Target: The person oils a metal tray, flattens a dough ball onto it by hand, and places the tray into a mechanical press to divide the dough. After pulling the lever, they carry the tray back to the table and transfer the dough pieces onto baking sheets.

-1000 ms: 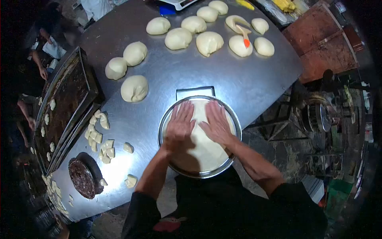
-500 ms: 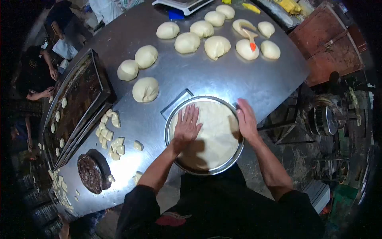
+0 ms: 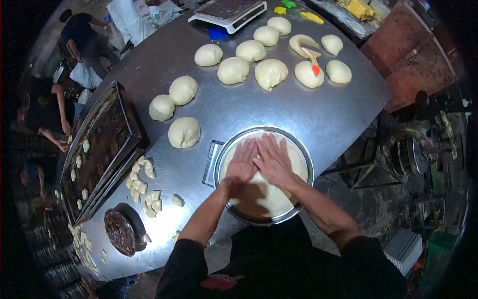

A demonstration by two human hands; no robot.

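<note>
- I could read no text, label, brand or number anywhere in the head view.
- The scale at the table's far edge showed a display and buttons, but they were too small and blurred for me to make out.
- The red patch on the person's dark clothing carried nothing I could read.

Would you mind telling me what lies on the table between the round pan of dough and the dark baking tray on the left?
In the head view, a cluster of small cut dough pieces lies between the round pan and the baking tray.
</note>
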